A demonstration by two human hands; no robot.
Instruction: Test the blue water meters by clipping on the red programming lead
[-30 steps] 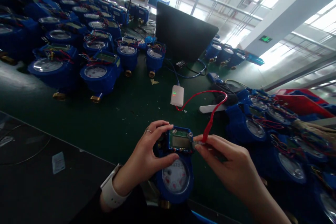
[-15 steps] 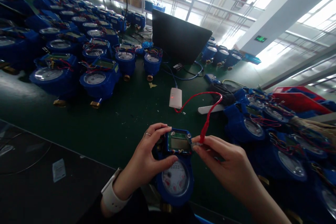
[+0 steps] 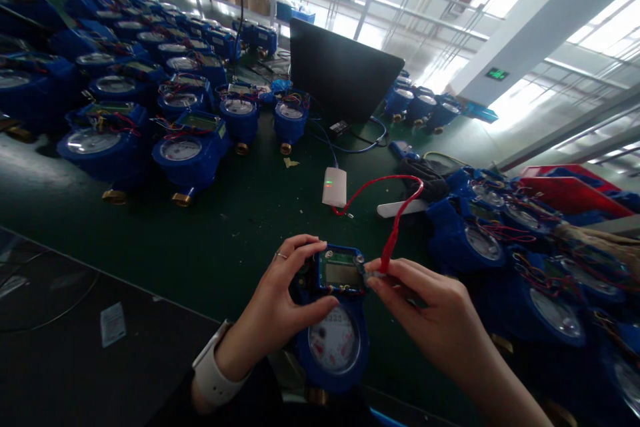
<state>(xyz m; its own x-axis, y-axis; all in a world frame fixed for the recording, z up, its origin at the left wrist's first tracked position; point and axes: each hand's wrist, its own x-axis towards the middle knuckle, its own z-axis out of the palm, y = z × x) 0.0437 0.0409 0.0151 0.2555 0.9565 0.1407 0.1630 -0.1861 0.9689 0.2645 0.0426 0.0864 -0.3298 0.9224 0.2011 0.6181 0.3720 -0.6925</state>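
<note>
Since half a second ago almost nothing has shifted: both hands sit where they were, and only the lamp on the small white box (image 3: 335, 187) has turned from red to green.

The blue water meter (image 3: 334, 340) stands on the green mat (image 3: 225, 233) right at the near edge, directly in front of the person and between the hands. Its long axis runs away from the body, with the dial nearest and the circuit module (image 3: 341, 271) with its small display at the far end. The left hand (image 3: 273, 310) pinches the module's left side between thumb and fingers. The right hand (image 3: 430, 313) pinches the metal tip of the red clip lead (image 3: 395, 220) against the module's right edge. Both hands are equally close. The lead loops back to the white box.

Rows of similar meters (image 3: 185, 147) crowd the left, and more meters (image 3: 465, 240) lie just right. A dark laptop (image 3: 345, 77) stands beyond. The room is a bright factory hall with shelving.
</note>
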